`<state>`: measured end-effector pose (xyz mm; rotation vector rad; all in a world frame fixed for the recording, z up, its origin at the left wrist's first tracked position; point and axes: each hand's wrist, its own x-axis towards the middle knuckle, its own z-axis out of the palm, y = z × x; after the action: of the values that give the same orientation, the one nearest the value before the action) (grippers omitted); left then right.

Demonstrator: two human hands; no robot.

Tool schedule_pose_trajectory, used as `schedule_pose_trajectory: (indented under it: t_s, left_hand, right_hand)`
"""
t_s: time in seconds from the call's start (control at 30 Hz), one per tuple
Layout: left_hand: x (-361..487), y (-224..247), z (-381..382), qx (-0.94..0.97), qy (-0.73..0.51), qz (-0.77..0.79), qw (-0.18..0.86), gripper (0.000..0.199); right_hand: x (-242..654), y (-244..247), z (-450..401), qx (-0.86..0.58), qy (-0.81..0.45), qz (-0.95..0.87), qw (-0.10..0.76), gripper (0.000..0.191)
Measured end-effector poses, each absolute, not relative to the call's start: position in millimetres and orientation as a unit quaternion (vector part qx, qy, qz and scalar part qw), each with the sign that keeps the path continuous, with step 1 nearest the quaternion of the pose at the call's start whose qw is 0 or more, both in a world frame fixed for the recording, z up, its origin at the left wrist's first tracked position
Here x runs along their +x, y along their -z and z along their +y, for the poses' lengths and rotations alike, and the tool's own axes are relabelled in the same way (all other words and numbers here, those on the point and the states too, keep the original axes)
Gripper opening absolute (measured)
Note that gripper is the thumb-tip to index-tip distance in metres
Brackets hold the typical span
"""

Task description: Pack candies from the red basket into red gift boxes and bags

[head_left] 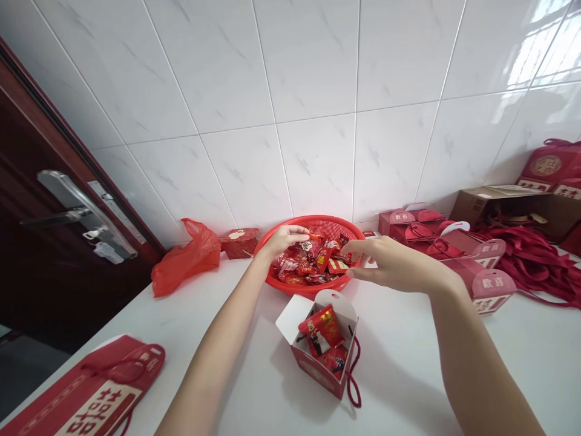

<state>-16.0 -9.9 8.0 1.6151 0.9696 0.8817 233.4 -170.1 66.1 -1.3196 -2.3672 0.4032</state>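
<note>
A red plastic basket [290,289] full of wrapped candies [313,266] stands against the wall. Over its left side reaches my left hand [284,240], fingers stretched above the candies; no held candy can be made out. At the basket's right rim is my right hand [385,261], thumb and fingers apart, with nothing seen between them. In front of the basket stands an open red gift box [318,372] with its white flaps up. Red candy packets [323,330] lie inside it, and a dark red cord handle [354,378] hangs at its right.
Flattened red boxes [97,387] lie at front left. A red plastic bag [188,260] and a small red box [240,242] sit left of the basket. More gift boxes [485,281], dark red ribbons [535,260] and a cardboard box [472,206] occupy the right.
</note>
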Motion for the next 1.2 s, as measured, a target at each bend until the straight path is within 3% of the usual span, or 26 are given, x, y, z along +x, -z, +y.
schedule_pose_trajectory:
  t_s: [0.33, 0.67, 0.87, 0.97, 1.1, 1.2]
  left_hand:
    - [-12.5, -1.6, -50.2, 0.650, -0.440, 0.320, 0.530, 0.038]
    - [-15.4, 5.6, -69.6, 0.676, -0.459, 0.305, 0.490, 0.038]
    - [-28.8, -18.7, -89.8, 0.757, -0.373, 0.273, 0.462, 0.042]
    - [-42.8, -39.1, -102.2, 0.823, -0.247, 0.244, 0.450, 0.034]
    - [-54.7, -55.3, -116.1, 0.867, -0.168, 0.299, 0.362, 0.025]
    - [-55.1, -59.6, -126.9, 0.888, -0.118, 0.328, 0.301, 0.020]
  right_hand:
    - [194.6, -10.8, -104.6, -0.439, -0.263, -0.767, 0.387, 0.036]
    - [186.0, -6.3, -104.5, -0.375, -0.277, -0.745, 0.477, 0.030]
    - [192.3, -32.9, -131.3, -0.324, -0.349, -0.764, 0.435, 0.020]
    - [198.4, -47.9, -147.5, -0.310, -0.336, -0.829, 0.322, 0.017]
    - [200.2, -58.6, -161.5, -0.286, -0.329, -0.890, 0.135, 0.022]
    - [199.4, -61.1, -166.6, -0.328, -0.299, -0.891, 0.095, 0.022]
